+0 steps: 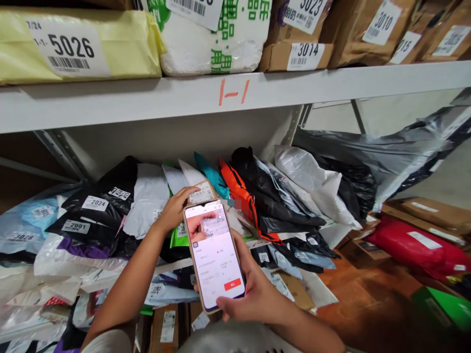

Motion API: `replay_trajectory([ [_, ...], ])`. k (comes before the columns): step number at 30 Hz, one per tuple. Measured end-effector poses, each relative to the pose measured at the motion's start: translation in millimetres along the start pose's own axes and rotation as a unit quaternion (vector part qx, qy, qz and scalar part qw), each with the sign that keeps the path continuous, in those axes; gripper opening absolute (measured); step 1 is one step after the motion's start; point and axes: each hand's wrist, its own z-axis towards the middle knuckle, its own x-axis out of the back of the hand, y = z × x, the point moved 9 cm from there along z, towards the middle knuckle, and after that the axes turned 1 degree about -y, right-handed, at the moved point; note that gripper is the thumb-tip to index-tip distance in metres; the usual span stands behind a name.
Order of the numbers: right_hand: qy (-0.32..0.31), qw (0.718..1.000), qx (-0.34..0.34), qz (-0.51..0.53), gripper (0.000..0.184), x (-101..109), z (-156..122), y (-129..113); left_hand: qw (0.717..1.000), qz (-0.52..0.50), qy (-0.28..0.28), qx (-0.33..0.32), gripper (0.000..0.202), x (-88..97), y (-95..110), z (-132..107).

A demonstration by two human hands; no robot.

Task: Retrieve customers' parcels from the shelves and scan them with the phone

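1. Currently, our right grip (248, 289) is clenched around the phone (217, 260), its thumb over the lower edge of the lit screen.
2. We hold the phone tilted, screen towards us, before the front edge of the lower shelf (171, 266).
3. Our left grip (178, 210) touches the labelled parcel (201, 192) just beyond the phone's top edge; we cannot tell whether it grasps it.
4. Beyond, we see an orange bag (235, 179) and, towards the lower shelf's right end, a white bag (312, 171).
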Motion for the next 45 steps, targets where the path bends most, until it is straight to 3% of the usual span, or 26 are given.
replay_trajectory([
  [8, 0.002, 1.000, 0.021, -0.016, 0.099, -4.2, -0.1, -7.3, 0.999, -0.023, -0.027, 0.003, 0.057, -0.1, 1.3, 0.1],
  [25, -0.014, 1.000, -0.004, -0.025, 0.099, -1.1, -0.6, 3.3, 0.999, 0.000, -0.019, 0.048, 0.046, -7.2, -22.6, -3.4],
  [45, -0.021, 1.000, 0.017, -0.016, 0.098, -2.6, 0.0, -3.8, 0.999, 0.002, -0.021, 0.039, 0.048, -5.3, -17.1, -2.7],
])
